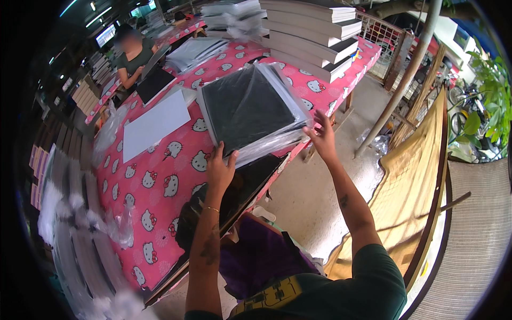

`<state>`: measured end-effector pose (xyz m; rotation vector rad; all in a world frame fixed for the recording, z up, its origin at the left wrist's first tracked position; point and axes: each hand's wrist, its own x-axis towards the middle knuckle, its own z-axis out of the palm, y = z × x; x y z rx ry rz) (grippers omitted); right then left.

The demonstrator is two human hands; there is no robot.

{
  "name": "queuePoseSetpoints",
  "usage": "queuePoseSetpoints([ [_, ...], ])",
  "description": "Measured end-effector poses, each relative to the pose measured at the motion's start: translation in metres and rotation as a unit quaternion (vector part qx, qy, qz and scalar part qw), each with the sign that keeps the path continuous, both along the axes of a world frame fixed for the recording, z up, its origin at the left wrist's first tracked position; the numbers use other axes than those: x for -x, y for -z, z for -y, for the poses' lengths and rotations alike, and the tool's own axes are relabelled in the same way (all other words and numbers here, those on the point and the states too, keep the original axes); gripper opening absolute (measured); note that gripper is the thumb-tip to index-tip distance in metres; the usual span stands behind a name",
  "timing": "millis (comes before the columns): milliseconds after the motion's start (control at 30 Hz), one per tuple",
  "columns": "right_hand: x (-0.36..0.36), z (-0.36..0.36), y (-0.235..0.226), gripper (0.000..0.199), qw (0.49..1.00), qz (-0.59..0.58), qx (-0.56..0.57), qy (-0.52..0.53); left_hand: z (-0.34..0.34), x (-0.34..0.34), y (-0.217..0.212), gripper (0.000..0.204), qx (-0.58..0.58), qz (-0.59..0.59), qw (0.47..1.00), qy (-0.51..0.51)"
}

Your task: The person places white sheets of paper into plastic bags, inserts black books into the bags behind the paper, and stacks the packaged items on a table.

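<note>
A stack of flat black-covered pieces in clear plastic lies on the table in front of me, with pale layers showing along its edges. My left hand touches its near left corner, fingers stretched and thumb apart. At the right corner is my right hand, fingers spread and loose, the fingertips close to or against the plastic. Left of the stack lies a blank white sheet. Some dark material sits at the table's near edge, partly behind my left forearm.
The table has a pink patterned cover. Thick books are piled at its far right, wrapped stacks beside them. Plastic-covered piles line the left. Across the table a person holds a dark board. A slanting pole stands to the right.
</note>
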<state>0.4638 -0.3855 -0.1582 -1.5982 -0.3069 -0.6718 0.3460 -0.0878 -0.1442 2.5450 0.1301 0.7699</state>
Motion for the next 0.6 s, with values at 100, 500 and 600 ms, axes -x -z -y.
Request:
queuePoseSetpoints([
  [100, -0.001, -0.001, 0.010, 0.049, 0.987, -0.126, 0.084, -0.045, -0.002, 0.002, 0.000, 0.058, 0.005, -0.013, 1.000, 0.006],
  [500, -0.070, -0.002, -0.022, 0.070, 0.957, -0.236, -0.108, -0.126, -0.054, -0.020, -0.028, 0.066, 0.471, 0.004, 0.880, 0.058],
  [600, -0.123, -0.018, -0.043, 0.089, 0.905, -0.384, 0.010, -0.183, -0.067, -0.058, -0.032, 0.069, 0.627, -0.076, 0.775, 0.024],
])
